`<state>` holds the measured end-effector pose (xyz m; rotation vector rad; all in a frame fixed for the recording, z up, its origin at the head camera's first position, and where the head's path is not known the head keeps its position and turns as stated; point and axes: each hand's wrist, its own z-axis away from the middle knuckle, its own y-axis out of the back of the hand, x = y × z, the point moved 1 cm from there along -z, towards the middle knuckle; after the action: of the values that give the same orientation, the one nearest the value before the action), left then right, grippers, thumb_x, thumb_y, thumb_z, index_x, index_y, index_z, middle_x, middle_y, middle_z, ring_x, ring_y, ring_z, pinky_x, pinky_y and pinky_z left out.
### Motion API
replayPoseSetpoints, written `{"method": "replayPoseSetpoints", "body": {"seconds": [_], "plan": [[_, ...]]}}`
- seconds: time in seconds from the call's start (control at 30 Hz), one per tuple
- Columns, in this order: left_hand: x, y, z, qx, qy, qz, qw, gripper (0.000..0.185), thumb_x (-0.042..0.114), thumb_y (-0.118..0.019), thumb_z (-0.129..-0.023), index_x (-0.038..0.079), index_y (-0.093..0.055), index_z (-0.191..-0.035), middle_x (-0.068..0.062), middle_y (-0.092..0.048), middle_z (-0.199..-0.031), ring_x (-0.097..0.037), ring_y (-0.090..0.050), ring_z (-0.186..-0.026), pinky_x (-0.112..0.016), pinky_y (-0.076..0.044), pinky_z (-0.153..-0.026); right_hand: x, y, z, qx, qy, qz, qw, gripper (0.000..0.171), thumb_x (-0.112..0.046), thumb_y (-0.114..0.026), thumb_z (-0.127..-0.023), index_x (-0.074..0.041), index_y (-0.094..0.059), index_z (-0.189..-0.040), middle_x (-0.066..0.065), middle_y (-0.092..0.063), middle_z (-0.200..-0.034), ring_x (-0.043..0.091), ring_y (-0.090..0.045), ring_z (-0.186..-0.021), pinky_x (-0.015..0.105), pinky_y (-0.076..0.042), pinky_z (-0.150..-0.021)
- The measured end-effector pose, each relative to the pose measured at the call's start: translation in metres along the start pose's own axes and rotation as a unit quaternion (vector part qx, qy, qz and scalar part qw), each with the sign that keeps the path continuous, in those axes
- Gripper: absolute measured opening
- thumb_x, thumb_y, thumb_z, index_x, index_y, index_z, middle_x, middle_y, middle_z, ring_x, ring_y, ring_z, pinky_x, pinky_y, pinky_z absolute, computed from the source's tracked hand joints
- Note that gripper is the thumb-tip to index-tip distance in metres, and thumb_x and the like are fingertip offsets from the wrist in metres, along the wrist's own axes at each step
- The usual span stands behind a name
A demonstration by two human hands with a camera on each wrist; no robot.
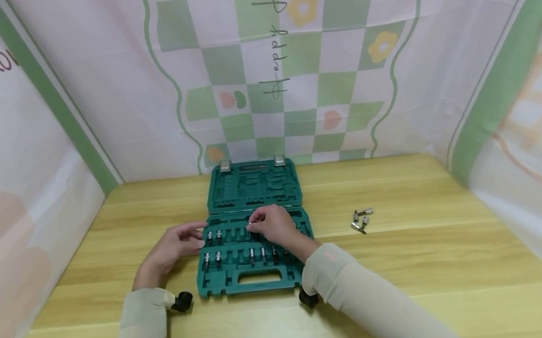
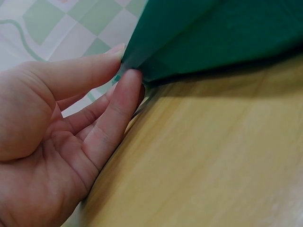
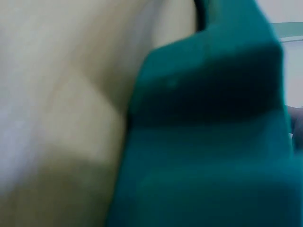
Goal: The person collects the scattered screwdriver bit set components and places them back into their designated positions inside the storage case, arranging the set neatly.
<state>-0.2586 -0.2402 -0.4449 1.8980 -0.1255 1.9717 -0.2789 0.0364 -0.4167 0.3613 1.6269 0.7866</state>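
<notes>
A green plastic tool case (image 1: 209, 285) lies opened flat on the table, with metal bit sockets (image 1: 218, 258) standing in two rows of slots. My left hand (image 1: 172, 250) is at the case's left side. In the left wrist view its fingertips (image 2: 128, 82) touch the case wall (image 2: 199, 42), the fingers fairly straight. My right hand (image 1: 276, 225) is over the upper row, thumb and forefinger pinching a small bit socket that the hand mostly hides. In the right wrist view a blurred green case edge (image 3: 208, 146) fills much of the picture, and the right fingers are out of sight.
Several loose bit sockets (image 1: 356, 227) lie in a small cluster on the wooden table (image 1: 412, 264), right of the case. The case lid (image 1: 255, 185) leans back behind the tray, two silver latches on its far edge. Patterned cloth (image 1: 284, 67) hangs around the table.
</notes>
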Motion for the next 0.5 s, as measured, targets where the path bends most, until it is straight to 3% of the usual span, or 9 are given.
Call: {"method": "replayPoseSetpoints", "body": {"seconds": [0.27,0.5], "plan": [[-0.0013,0.0012,0.0001,0.000,0.005,-0.001,1.0000,0.051,-0.004,-0.059,-0.093,-0.001,-0.046,-0.142,-0.023,-0.051,-0.118,-0.026,-0.058,-0.096,-0.034,-0.055,-0.083,-0.0059,-0.0057,-0.0023,-0.007,0.012,0.092,0.996,0.008,-0.033,-0.074,-0.087,-0.025,-0.072,-0.085,-0.011,-0.065,-0.087,0.012,-0.059,-0.080,0.039,-0.048,-0.081],[-0.0006,0.0004,0.0001,-0.001,0.003,0.002,1.0000,0.051,-0.005,-0.059,-0.093,-0.002,-0.046,-0.142,-0.023,-0.051,-0.118,-0.025,-0.058,-0.095,-0.034,-0.055,-0.083,-0.0061,-0.0021,-0.0036,-0.025,-0.001,0.077,0.997,0.006,-0.030,-0.072,-0.089,-0.024,-0.074,-0.091,-0.008,-0.067,-0.095,0.015,-0.061,-0.087,0.037,-0.051,-0.077]]}}
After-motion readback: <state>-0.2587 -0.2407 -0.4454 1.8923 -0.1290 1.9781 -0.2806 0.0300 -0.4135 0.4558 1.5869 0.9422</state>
